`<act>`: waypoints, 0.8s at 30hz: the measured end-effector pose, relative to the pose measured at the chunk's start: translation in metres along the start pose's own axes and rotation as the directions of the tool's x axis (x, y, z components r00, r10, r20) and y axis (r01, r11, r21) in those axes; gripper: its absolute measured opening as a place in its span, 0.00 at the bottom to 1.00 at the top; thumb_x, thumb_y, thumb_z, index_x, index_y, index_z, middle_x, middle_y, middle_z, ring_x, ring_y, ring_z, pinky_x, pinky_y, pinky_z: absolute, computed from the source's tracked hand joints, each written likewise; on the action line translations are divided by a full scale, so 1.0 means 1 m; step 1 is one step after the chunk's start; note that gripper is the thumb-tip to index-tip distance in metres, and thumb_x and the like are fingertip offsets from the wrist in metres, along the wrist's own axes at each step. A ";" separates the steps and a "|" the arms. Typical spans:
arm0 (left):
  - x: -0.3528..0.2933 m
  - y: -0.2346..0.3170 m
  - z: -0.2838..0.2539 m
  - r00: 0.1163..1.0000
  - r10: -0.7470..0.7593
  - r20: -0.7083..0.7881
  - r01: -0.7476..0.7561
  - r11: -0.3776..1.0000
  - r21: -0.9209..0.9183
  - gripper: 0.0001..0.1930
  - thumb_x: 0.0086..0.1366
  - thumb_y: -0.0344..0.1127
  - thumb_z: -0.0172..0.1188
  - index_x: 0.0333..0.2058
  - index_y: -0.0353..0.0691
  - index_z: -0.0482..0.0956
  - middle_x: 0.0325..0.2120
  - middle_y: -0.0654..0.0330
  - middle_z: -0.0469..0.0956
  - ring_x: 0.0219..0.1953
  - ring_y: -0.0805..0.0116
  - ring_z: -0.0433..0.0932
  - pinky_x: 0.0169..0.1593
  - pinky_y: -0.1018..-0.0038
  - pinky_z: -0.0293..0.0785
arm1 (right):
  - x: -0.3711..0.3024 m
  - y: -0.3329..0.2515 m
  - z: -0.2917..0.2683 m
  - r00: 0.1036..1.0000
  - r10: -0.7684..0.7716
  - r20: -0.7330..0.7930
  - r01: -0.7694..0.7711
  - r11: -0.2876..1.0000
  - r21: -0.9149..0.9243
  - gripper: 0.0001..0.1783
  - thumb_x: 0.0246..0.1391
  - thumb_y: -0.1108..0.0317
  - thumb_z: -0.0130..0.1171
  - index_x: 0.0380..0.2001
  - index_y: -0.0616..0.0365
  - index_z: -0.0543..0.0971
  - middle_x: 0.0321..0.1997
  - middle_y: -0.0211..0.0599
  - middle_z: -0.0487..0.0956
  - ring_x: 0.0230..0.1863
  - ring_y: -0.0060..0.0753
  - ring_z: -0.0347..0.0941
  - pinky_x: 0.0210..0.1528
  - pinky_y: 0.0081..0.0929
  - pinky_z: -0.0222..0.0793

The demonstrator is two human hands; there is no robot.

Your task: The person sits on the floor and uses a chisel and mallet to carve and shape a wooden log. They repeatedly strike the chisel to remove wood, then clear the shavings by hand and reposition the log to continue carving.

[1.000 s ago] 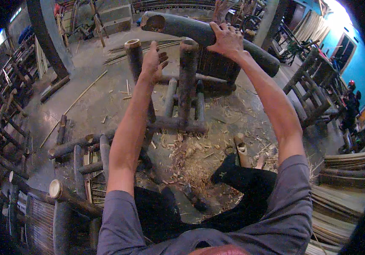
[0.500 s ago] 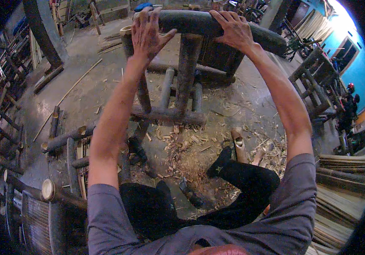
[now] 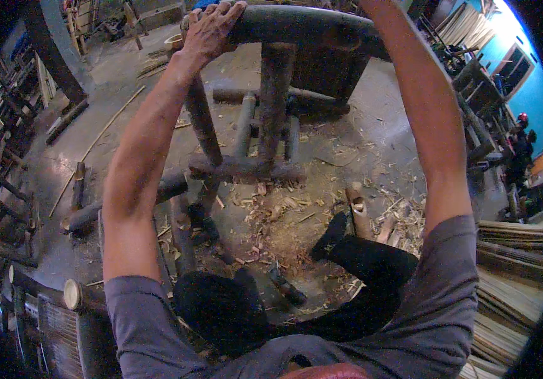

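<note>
Across the top runs a thick dark bamboo pole [image 3: 303, 26], resting on an upright bamboo post [image 3: 274, 104] of a standing bamboo frame. My left hand [image 3: 211, 30] is wrapped over the pole near its left end, knuckles up. Up to the right, my right forearm [image 3: 420, 82] reaches past the pole; the hand itself is cut off by the upper edge. Below the left hand a slanting bamboo leg [image 3: 203, 120] shows, with a pale cut end at its top. The frame's lower rail [image 3: 240, 168] lies on the floor.
Wood chips and shavings [image 3: 271, 218] litter the floor, with a cut bamboo piece [image 3: 358, 208] among them. Bamboo furniture parts [image 3: 85, 297] stand at left. Stacked split strips [image 3: 505, 303] lie at right. My legs [image 3: 372, 256] are spread below.
My right hand has left the pole's right part and gone out past the upper edge. My left hand, spread before, now curls over the pole. The view has shifted slightly.
</note>
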State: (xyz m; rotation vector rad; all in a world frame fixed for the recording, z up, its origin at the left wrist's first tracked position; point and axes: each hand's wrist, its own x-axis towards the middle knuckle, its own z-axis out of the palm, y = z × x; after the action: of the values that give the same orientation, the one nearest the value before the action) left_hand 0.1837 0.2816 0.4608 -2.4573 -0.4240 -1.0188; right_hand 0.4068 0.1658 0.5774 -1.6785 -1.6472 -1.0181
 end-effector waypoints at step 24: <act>0.001 -0.006 -0.019 0.993 -0.011 0.121 0.016 0.999 -0.045 0.39 0.41 0.39 0.69 0.54 0.48 0.61 0.46 0.54 0.69 0.50 0.50 0.67 0.51 0.52 0.61 | 0.023 -0.012 0.049 0.910 0.395 0.130 -0.408 0.789 0.459 0.13 0.53 0.60 0.51 0.28 0.59 0.73 0.21 0.33 0.68 0.24 0.35 0.65 0.27 0.38 0.64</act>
State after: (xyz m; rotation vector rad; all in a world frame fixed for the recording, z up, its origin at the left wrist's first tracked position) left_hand 0.1708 0.2775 0.4755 -2.5697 -0.4611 -0.8980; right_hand 0.4000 0.2197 0.5683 -1.5973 -1.3244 -0.3386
